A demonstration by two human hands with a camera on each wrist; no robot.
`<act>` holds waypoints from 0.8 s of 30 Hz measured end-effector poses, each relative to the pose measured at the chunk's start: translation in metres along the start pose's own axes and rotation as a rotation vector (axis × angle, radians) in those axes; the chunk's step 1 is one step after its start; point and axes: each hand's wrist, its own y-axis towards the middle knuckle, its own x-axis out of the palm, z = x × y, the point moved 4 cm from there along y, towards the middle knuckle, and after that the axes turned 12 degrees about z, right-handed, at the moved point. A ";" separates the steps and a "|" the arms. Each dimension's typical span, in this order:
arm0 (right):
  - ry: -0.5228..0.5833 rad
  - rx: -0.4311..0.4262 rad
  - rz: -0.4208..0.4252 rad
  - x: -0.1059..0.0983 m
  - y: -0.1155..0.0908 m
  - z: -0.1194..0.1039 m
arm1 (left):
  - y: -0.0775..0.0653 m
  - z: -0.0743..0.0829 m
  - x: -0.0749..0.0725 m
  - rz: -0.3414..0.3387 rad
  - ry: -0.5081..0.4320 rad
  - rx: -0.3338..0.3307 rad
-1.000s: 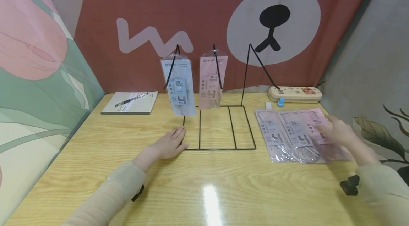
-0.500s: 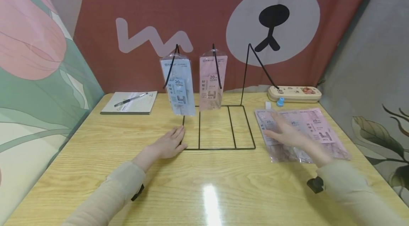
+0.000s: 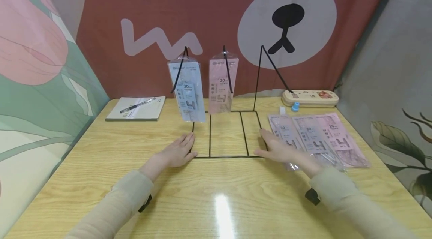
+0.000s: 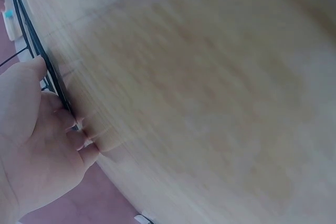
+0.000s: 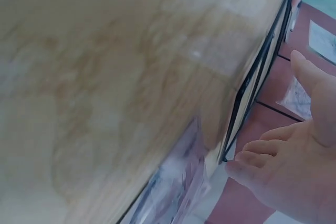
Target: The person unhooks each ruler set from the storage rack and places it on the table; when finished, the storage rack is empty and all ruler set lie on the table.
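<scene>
Notebook and pen: the notebook (image 3: 143, 115), with the pen (image 3: 137, 105) laid on it, was placed on the bench (image 3: 189, 190), left of the wire rack (image 3: 229, 157).
Left hand: the left hand (image 3: 175, 152) was rested at the rack's left front corner, fingers extended, thumb set apart; nothing was pinched.
Blue packet: the blue packet (image 3: 189, 92) was hung from the rack's left hook; it was judged light and slippery in its clear film, best taken by its lower side edges.
Rack: its base was set flat on the bench between the hands; the thin black wire was judged light but stiff, easily shifted, and best held by the base's side bars.
Pink packet: the pink packet (image 3: 218, 85) was hung from the rack's middle hook; similar bendiness was expected, with tearing possible at the hung top.
Right hand: the right hand (image 3: 281, 149) was held over the rack's right side bar, fingers straight, thumb spread; firm contact could not be confirmed.
Lying packets: three lying packets (image 3: 314, 137) were overlapped right of the rack; sliding seemed likely, so one edge was best pinched.
</scene>
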 end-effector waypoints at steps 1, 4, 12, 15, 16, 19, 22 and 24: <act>-0.012 -0.001 -0.003 0.002 0.001 -0.001 | 0.000 0.000 0.000 0.001 0.001 0.002; -0.038 0.028 -0.042 0.005 0.001 -0.001 | 0.000 0.000 0.001 0.008 0.002 0.005; -0.054 0.098 -0.140 0.009 0.000 -0.002 | -0.001 -0.001 0.000 0.019 -0.006 0.011; -0.063 0.100 -0.154 0.010 0.000 -0.003 | -0.001 -0.001 0.000 0.015 -0.001 0.004; -0.071 0.097 -0.159 0.011 0.000 -0.003 | -0.001 -0.001 0.000 0.015 -0.001 0.003; -0.094 0.098 -0.176 0.011 0.000 -0.002 | 0.000 -0.001 0.000 0.016 0.000 0.003; -0.111 0.100 -0.188 0.013 0.000 -0.001 | 0.000 -0.002 -0.001 0.023 -0.024 0.007; -0.111 0.099 -0.193 0.014 0.000 -0.002 | 0.000 -0.004 -0.002 0.039 -0.061 0.004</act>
